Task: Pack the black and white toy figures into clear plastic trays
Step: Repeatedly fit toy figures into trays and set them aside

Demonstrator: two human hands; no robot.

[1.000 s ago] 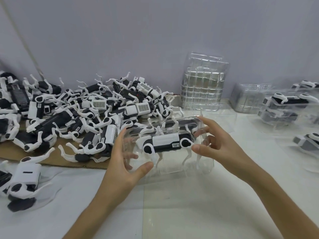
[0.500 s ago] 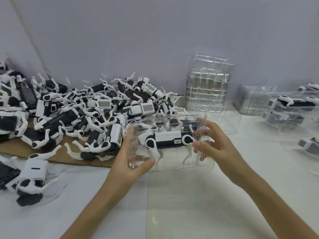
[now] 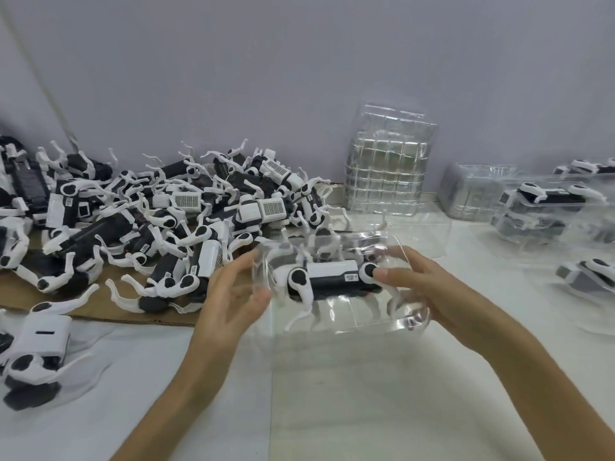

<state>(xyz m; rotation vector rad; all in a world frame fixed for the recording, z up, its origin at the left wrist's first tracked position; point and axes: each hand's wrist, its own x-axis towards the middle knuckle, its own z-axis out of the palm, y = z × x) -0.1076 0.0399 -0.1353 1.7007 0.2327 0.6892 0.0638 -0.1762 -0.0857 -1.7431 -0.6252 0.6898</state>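
While empty clear trays point(image 3: 389, 168) stand stacked by the wall and filled trays point(image 3: 552, 201) sit far right, one clear plastic tray point(image 3: 352, 314) holds a black and white toy figure point(image 3: 329, 277). It lies between the hands: the right hand point(image 3: 442, 294) grips its right end, and the left hand point(image 3: 233, 294), blurred, spreads loose fingers at its left end.

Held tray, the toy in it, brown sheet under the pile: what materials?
Tray: thin clear plastic, glossy; see-through, with glints.
Toy figure: probably hard moulded plastic, smooth black and white shell.
Brown sheet: looks like cardboard, matte brown, flat.
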